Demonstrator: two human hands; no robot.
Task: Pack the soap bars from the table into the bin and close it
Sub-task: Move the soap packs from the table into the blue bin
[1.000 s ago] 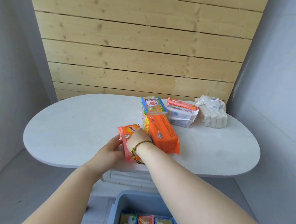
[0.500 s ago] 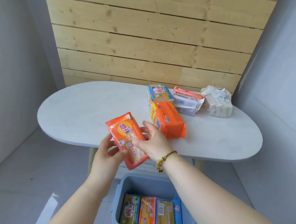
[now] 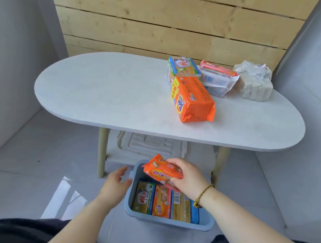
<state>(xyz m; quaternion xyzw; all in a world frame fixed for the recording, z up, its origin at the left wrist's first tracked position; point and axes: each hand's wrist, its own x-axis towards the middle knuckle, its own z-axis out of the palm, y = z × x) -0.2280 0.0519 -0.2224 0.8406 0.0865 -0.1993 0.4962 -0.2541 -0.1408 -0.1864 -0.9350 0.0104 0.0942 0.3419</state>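
My right hand (image 3: 187, 178) grips an orange soap pack (image 3: 160, 172) and holds it tilted over the open blue bin (image 3: 167, 223) on the floor. Several wrapped soap bars (image 3: 160, 201) stand side by side inside the bin. My left hand (image 3: 115, 185) hovers open beside the bin's left wall, empty. On the white oval table (image 3: 107, 94) lie a large orange soap pack (image 3: 192, 98), a blue-green soap pack (image 3: 182, 66), a white and red soap pack (image 3: 217, 77) and a clear bag of pale soap bars (image 3: 254, 81).
A white lid-like panel (image 3: 153, 143) lies under the table between its pale wooden legs (image 3: 101, 153). Grey walls close in left and right, and a wooden plank wall (image 3: 168, 21) stands behind. The floor around the bin is grey.
The small orange pack came off the table and down over the bin, now in my right hand alone. My left hand let go and moved to the bin's left side.
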